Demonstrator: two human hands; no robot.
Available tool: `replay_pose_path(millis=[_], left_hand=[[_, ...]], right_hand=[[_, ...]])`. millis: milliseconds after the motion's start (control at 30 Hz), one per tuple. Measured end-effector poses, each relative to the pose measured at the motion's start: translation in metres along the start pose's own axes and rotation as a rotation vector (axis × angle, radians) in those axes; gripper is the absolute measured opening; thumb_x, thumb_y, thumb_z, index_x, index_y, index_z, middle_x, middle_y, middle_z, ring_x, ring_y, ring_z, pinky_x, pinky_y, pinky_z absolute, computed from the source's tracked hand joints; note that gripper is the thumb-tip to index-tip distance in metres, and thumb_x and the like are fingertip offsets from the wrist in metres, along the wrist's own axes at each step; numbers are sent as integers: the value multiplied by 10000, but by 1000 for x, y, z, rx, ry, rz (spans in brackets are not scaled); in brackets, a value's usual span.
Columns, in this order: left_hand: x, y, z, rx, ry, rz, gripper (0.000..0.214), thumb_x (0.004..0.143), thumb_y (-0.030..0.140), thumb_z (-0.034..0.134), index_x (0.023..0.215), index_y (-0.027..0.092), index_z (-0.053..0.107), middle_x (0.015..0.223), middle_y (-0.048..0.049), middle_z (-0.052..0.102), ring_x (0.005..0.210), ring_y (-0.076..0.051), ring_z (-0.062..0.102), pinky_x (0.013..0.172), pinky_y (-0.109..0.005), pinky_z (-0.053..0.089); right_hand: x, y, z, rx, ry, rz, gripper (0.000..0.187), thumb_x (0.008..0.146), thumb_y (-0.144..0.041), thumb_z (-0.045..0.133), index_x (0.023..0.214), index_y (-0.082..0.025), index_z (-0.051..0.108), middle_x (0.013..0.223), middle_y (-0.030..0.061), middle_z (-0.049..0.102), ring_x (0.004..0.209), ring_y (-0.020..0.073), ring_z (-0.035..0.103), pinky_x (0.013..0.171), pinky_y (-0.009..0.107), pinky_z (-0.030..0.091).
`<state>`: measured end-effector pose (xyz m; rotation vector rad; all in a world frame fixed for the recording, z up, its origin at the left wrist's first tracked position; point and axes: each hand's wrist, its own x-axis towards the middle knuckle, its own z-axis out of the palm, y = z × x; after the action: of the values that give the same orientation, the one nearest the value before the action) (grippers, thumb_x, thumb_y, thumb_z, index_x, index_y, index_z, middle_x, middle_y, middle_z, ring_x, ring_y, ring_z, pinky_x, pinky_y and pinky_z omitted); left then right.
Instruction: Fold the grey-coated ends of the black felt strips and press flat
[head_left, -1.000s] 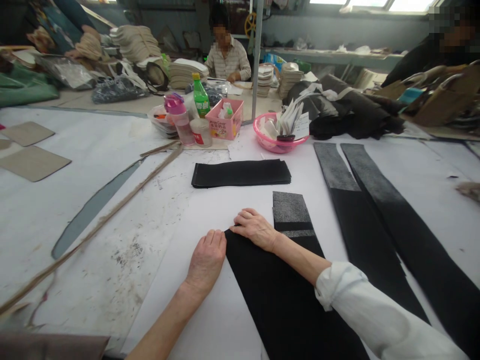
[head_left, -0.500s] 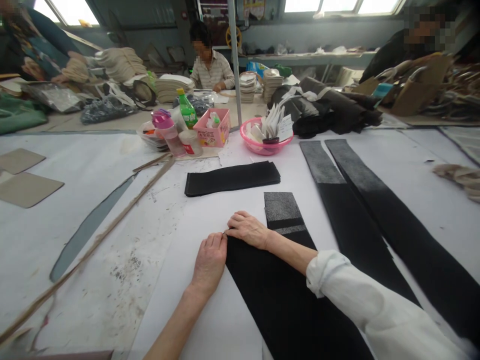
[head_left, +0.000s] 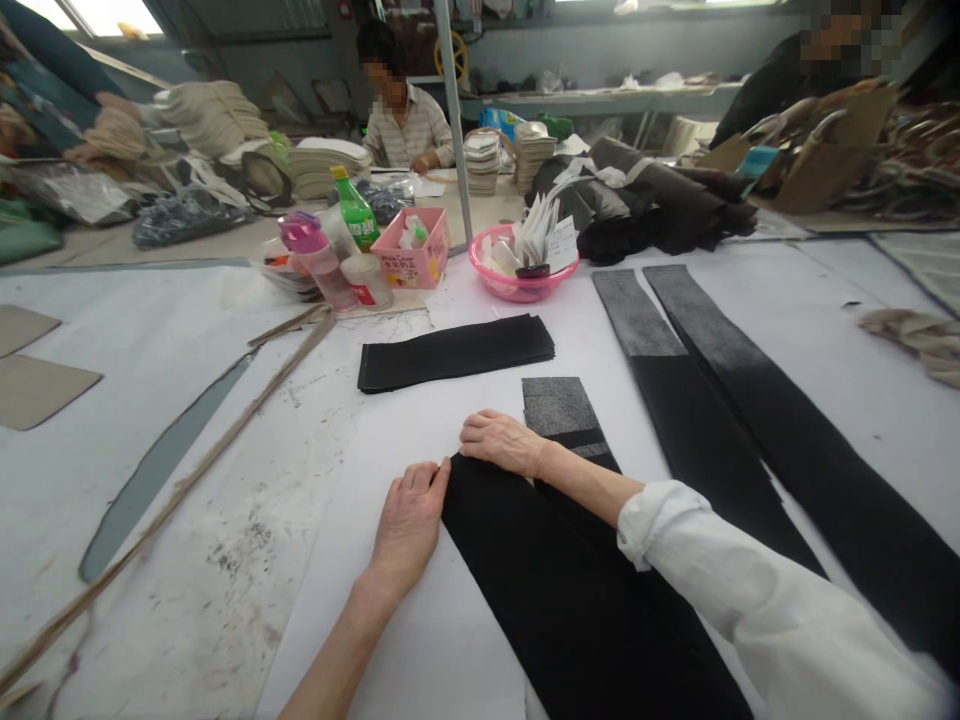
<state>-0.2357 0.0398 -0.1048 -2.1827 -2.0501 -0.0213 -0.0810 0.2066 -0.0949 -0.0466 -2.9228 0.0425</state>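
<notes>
A wide black fabric strip (head_left: 555,570) runs from the table's near edge up to my two hands. At its far left corner my left hand (head_left: 409,515) is closed, with thumb and fingers pinching the edge. My right hand (head_left: 501,441) lies across the far edge just to the right, its fingers bent over the cloth and their tips partly hidden. Under my right forearm, another black strip with a grey speckled end (head_left: 559,403) sticks out. Beyond my hands lies a short stack of black fabric pieces (head_left: 457,352).
Two long black strips with grey ends (head_left: 641,315) lie at right. A pink basin (head_left: 523,288), a pink box (head_left: 412,265), a green bottle (head_left: 354,212) and a pink-lidded cup (head_left: 322,265) stand at the back. A metal pole (head_left: 453,130) rises there. Co-workers sit or stand beyond.
The camera view has shifted slightly. My right hand has slid a little to the right along the fabric's far edge, away from my left hand, which keeps its pinch at the corner.
</notes>
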Motion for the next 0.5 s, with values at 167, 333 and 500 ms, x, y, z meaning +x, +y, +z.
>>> replay_pose_path(millis=[167,333,500], left_hand=[[3,-3,2,-15,-20,1,462,886,85,469,1339,172,446,1065,-81,533,970,-224,477,787,-338,420],[8,-5,2,-19,-40,2,473,897,98,457,1356,207,426,1016,-61,529,929,-212,479,759,-322,418],[12,-4,-4,81,-60,78,463,895,91,440,1348,186,435,1004,-74,540,906,-220,485,730,-339,413]], right_hand=[[0,0,1,-2,11,11,200,969,-286,461,933,-184,628,939,33,604,1010,192,449,873,327,341],[-1,1,2,-17,19,6,194,971,-278,455,931,-187,623,943,23,597,1002,191,447,875,325,343],[0,-2,5,-39,25,19,192,965,-277,470,882,-183,615,920,24,585,994,192,444,884,328,337]])
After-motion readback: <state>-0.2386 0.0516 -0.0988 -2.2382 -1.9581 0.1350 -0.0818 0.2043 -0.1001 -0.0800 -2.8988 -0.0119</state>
